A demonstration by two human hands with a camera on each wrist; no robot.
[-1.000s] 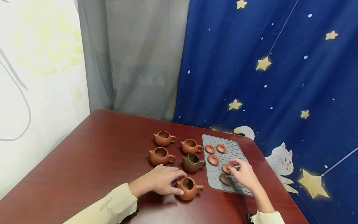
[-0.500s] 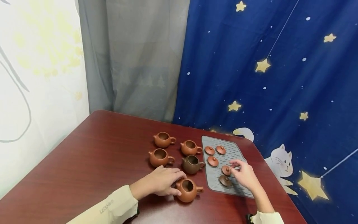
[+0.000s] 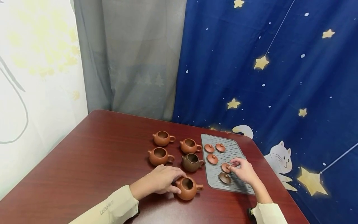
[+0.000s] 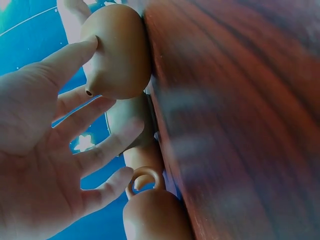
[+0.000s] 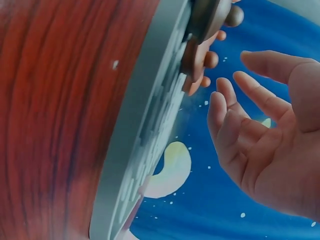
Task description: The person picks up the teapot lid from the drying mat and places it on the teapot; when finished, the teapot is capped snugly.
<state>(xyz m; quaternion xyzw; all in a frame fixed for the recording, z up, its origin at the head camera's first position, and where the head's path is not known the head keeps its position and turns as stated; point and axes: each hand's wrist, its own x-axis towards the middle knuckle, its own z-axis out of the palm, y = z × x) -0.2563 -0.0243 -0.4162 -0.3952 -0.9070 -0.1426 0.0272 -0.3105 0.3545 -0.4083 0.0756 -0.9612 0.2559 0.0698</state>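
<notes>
My left hand (image 3: 163, 180) grips a lidless orange-brown clay teapot (image 3: 186, 193) at its spout side, its handle pointing right. In the left wrist view, the thumb presses the body of this teapot (image 4: 122, 55) just above the spout, and the index finger goes behind it. Over the grey mat, my right hand (image 3: 244, 171) hovers with thumb and fingers apart beside a small reddish lid (image 3: 225, 168). The right wrist view shows a gap between those fingers (image 5: 257, 92) and the lid knobs (image 5: 211, 59). A dark brown lid (image 3: 225, 178) lies nearest on the mat.
Behind the left hand stand a dark brown teapot (image 3: 190, 163) and orange-brown ones (image 3: 158, 158), all lidless. More red lids (image 3: 212, 159) lie at the far part of the grey mat (image 3: 213, 182). The wooden table (image 3: 112, 140) ends before a starry blue curtain (image 3: 212, 77).
</notes>
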